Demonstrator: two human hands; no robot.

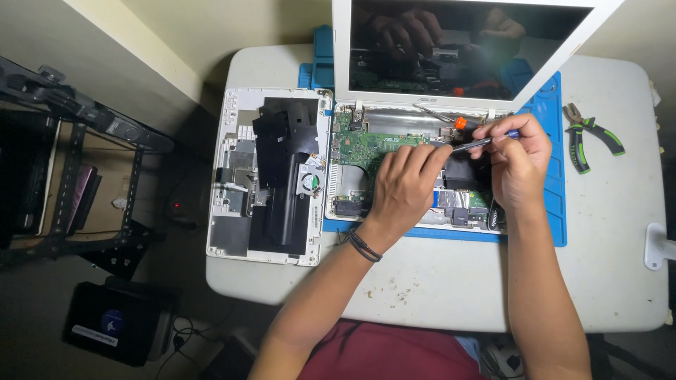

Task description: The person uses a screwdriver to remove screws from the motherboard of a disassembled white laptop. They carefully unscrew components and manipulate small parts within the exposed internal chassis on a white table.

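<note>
The right hand [520, 163] was closed around a small screwdriver [482, 143], its tip pointing left toward the middle of the opened laptop [394, 141]. The left hand [405, 184] rested fingers-down on the green circuit board [366, 144], its fingertips just beside the screwdriver tip; whether it pinched anything could not be told. The laptop lay on a blue mat [546, 204] near the table's [436, 281] far edge, its white-framed screen [465, 49] tilted up behind the hands. An orange-handled screwdriver [451, 121] lay by the hinge. The removed white cover [271, 176] sat at the table's left edge, touching the laptop's side. Green-handled pliers [588, 137] lay toward the far right corner, well apart from the hands.
</note>
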